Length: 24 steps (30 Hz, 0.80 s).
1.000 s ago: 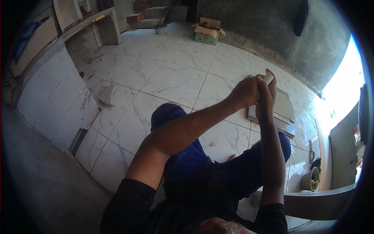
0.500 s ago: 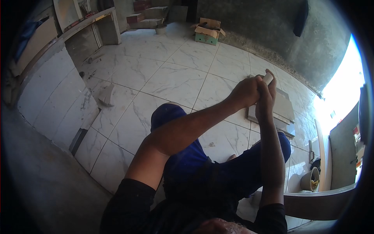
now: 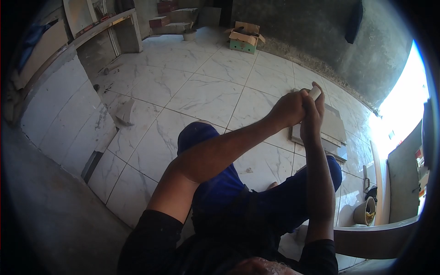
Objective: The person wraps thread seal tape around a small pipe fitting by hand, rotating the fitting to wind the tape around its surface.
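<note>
Both of my hands are together at the right, over the stacked tiles. A small pale object with a smooth, light end pokes out between them; its kind is hidden by the fingers. My left hand is closed, its fingers pressed against my right hand at the object. My right hand is closed around the object, with a fingertip showing past its far end. Below and behind the hands lies a stack of cut grey-backed tiles, partly hidden by my right hand and forearm.
Marbled white tiles cover the floor. An open cardboard box stands by the far wall. At left is a tiled low wall, with a curved tile scrap nearby. A bucket and curved brown panel are at right.
Almost nothing differs. Both hands stay closed together in the same place, and the pale object between them looks slightly tilted compared with before.
</note>
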Motion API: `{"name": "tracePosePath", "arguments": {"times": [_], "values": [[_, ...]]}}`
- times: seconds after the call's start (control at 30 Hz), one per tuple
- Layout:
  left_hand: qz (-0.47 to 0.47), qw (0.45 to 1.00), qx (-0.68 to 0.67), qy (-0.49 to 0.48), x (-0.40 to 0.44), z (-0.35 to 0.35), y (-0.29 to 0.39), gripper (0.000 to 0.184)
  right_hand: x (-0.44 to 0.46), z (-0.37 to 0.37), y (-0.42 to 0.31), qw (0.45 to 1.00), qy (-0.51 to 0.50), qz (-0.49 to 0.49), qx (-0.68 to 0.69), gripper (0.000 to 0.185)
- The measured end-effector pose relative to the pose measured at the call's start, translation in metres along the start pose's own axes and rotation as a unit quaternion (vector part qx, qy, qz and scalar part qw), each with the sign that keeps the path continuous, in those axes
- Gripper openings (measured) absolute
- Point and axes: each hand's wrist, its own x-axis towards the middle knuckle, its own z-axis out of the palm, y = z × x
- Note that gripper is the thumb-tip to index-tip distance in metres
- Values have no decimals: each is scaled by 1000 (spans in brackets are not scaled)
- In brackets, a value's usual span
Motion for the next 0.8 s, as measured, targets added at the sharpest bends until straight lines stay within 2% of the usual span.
{"name": "tracePosePath", "arguments": {"times": [0.8], "values": [[-5, 1000, 9, -3, 1, 2, -3, 28, 0, 0, 1, 1000, -1, 2, 3, 54]]}}
